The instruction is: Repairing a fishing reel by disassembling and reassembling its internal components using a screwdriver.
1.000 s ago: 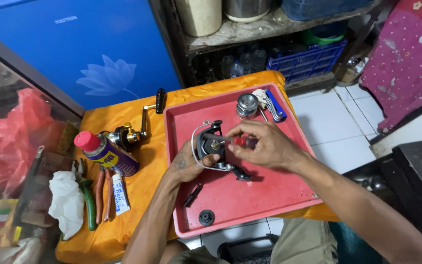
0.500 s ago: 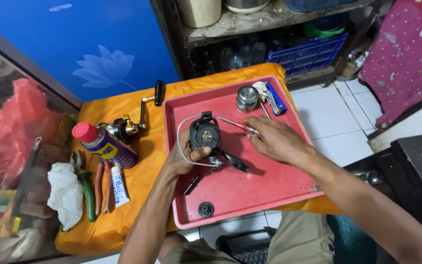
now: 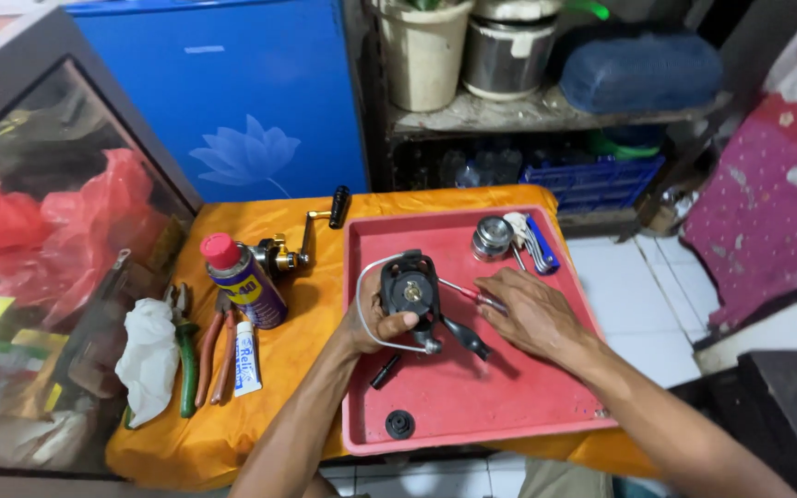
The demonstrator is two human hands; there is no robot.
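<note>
Your left hand [image 3: 375,318] grips the black spinning reel body [image 3: 410,288] at the red tray's [image 3: 509,406] ten o'clock; your right hand [image 3: 528,314] pinches a screwdriver [image 3: 461,292] to it. Spool [image 3: 492,238] already off; reel still dismantled.

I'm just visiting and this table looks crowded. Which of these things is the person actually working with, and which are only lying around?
In use:
- black fishing reel, gripped by the left hand
- red-handled screwdriver, held by the right hand
- red tray under them

Lying about:
- spray can
- second reel
- pliers
- white rag
- small tube
- metal spool
</note>
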